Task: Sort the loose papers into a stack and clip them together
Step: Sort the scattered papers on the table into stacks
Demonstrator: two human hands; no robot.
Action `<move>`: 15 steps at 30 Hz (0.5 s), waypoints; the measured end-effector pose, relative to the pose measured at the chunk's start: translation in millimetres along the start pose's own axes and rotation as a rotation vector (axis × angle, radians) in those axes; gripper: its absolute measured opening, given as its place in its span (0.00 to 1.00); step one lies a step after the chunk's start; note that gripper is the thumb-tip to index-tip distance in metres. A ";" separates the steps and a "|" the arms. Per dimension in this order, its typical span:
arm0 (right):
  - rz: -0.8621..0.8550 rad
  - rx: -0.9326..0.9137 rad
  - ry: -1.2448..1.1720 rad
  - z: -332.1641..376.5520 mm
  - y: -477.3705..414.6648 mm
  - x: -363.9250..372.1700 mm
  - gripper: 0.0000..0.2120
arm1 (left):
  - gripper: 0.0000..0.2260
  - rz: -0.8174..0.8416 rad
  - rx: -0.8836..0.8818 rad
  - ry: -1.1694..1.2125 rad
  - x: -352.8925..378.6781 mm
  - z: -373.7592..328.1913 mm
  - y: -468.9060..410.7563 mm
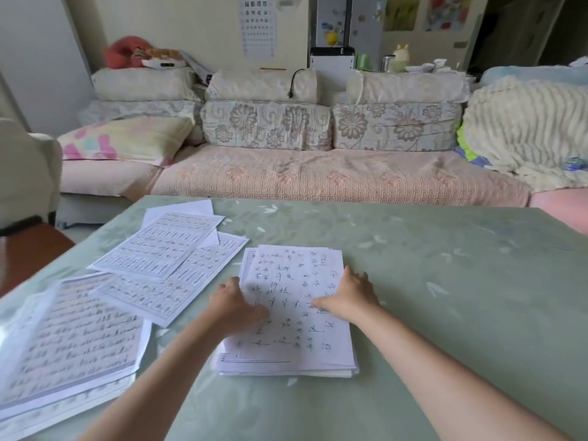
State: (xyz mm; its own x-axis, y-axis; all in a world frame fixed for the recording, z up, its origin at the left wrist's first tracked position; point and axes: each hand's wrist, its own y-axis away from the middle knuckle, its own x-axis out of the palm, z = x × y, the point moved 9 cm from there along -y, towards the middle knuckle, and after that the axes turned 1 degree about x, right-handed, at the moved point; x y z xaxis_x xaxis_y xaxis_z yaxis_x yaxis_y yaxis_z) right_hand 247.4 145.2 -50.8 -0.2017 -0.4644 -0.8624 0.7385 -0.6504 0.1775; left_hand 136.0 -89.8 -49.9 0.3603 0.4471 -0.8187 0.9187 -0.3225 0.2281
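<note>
A stack of white papers (296,345) with handwritten characters on the top sheet lies in the middle of the green table (445,281). My left hand (237,305) grips the stack's left edge, thumb on the top sheet. My right hand (351,296) grips the right edge the same way, thumb lying across the page. Loose printed sheets (165,259) lie overlapping to the left of the stack. More loose written pages (70,345) lie at the near left, some hanging toward the table's edge. No clip shows.
A sofa (318,173) with cushions and a folded blanket (528,132) runs along the far side of the table. A pale chair (25,167) stands at the left. The table's right half carries nothing but its leaf-patterned cover.
</note>
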 end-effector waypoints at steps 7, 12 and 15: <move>-0.137 -0.139 0.212 27.8 18.6 -17.7 0.33 | 0.34 0.023 0.071 0.172 -18.3 11.7 2.9; -0.215 -0.416 0.185 118.2 52.3 0.2 0.22 | 0.26 -0.085 0.142 0.084 -64.7 51.8 7.7; 0.022 -0.575 0.113 182.6 76.0 51.2 0.20 | 0.24 -0.137 0.183 0.001 -88.8 82.4 13.3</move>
State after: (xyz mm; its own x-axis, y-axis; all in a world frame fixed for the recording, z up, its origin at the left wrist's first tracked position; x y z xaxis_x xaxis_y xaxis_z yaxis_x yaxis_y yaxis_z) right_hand 175.8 -37.8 5.1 -0.1359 -0.3865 -0.9122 0.9785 -0.1965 -0.0625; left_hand 102.9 -202.6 -17.5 0.2345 0.4977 -0.8351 0.9143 -0.4047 0.0155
